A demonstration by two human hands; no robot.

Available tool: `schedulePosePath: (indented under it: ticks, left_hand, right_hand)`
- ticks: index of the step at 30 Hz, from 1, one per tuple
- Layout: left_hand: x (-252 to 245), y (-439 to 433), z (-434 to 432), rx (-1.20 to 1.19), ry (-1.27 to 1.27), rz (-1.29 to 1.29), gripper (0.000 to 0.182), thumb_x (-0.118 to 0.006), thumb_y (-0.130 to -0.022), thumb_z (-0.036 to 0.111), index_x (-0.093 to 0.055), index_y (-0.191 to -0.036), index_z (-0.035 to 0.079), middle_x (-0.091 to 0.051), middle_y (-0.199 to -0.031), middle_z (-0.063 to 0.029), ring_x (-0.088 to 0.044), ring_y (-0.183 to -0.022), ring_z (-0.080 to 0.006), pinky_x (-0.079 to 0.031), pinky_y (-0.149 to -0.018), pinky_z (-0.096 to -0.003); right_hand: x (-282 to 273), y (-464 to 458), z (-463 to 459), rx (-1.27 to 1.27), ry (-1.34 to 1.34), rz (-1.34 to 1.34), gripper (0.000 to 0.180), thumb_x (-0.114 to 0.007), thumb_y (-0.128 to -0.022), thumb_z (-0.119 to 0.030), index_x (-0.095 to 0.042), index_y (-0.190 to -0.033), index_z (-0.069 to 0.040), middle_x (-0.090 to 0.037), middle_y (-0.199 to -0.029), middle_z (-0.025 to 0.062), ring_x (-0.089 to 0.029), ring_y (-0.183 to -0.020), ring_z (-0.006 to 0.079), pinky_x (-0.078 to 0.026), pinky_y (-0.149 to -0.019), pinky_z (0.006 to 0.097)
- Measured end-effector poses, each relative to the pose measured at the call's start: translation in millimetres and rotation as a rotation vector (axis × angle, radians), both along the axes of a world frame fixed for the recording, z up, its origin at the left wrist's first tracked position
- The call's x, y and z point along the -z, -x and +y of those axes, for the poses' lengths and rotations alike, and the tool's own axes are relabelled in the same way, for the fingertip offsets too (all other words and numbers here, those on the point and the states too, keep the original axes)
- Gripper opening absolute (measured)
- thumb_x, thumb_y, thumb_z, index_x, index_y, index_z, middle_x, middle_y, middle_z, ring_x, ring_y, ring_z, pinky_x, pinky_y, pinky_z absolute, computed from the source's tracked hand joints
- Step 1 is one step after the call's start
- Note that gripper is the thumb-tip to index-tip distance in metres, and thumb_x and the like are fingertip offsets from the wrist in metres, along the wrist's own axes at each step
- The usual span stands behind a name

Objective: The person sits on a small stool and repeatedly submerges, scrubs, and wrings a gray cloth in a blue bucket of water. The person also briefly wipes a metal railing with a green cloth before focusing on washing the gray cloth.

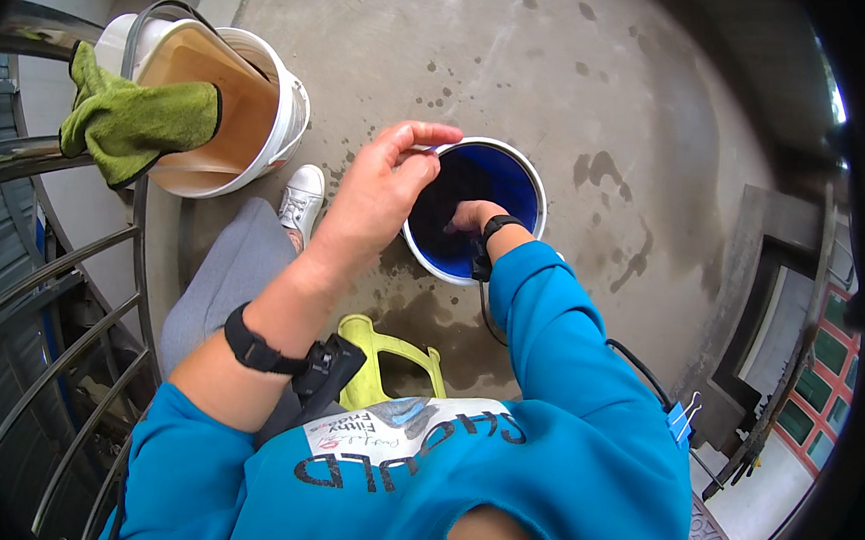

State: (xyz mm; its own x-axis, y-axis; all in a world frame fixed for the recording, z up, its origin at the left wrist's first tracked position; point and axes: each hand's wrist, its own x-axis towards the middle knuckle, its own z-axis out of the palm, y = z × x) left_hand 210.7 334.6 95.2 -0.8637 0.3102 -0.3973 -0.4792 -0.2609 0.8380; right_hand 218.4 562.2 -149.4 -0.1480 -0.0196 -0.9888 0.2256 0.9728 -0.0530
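A round bucket (539, 187) with a white rim and a blue inside stands on the concrete floor in front of me. Dark contents (435, 194) fill its lower part, too dark to tell cloth from liquid. My right hand (474, 216) reaches down into it, its fingertips lost against the dark mass, so its grip is hidden. Over the bucket's left rim hovers my left hand (395, 171), empty, index finger stretched out and thumb apart from it. Both forearms carry black straps with small devices; the right one (501, 226) sits just inside the bucket.
A large white bucket (294, 118) holding a tan basin (241, 118) stands at upper left. A green cloth (144, 128) hangs over the metal railing (138, 260) beside it. Below my hands is a yellow-green plastic piece (363, 350), probably a stool. Wet patches (437, 330) mark the floor.
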Motion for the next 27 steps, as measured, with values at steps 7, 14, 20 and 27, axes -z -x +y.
schedulePosePath:
  ticks: [7,14,20,27]
  left_hand:
    - [6.4,-3.0,0.1,-0.003,0.008,0.033,0.029,-0.046,-0.087,0.011,-0.057,-0.113,0.003,-0.059,-0.103,-0.0023,-0.053,-0.095,-0.0086,-0.043,-0.085,-0.0251]
    - [30.2,-14.9,13.5,0.131,-0.011,-0.022,0.029,-0.046,-0.086,0.011,-0.058,-0.113,0.006,-0.057,-0.107,-0.0010,-0.051,-0.097,-0.0093,-0.041,-0.086,-0.0254]
    - [53.0,-39.1,32.5,0.211,0.028,-0.262,0.033,-0.048,-0.087,0.019,-0.056,-0.118,0.011,-0.053,-0.117,-0.0028,-0.043,-0.109,-0.0123,-0.033,-0.092,-0.0291]
    - [76.8,-55.0,52.1,0.238,0.029,-0.449,0.070,-0.032,-0.087,0.065,-0.037,-0.138,0.018,-0.028,-0.146,-0.0081,-0.024,-0.134,-0.0245,-0.016,-0.106,-0.0504]
  right_hand:
    - [35.3,-1.5,-10.9,0.053,0.033,-0.009,0.053,-0.070,-0.072,-0.040,-0.061,-0.116,-0.010,-0.059,-0.119,0.0091,-0.055,-0.110,0.0268,-0.041,-0.096,0.0362]
    - [-38.2,-7.2,-13.2,-0.053,0.348,0.063,0.030,-0.062,-0.073,-0.031,-0.069,-0.093,-0.010,-0.067,-0.087,0.0064,-0.060,-0.082,0.0201,-0.046,-0.076,0.0336]
    - [-182.0,-43.7,8.4,0.418,0.627,0.249,0.021,-0.059,-0.087,-0.026,-0.062,-0.086,-0.006,-0.055,-0.075,-0.0054,-0.046,-0.071,0.0036,-0.038,-0.062,0.0208]
    - [-317.8,-85.9,5.1,0.874,0.894,0.597,0.019,-0.059,-0.089,-0.024,-0.058,-0.093,-0.005,-0.055,-0.085,-0.0045,-0.047,-0.078,0.0036,-0.039,-0.072,0.0208]
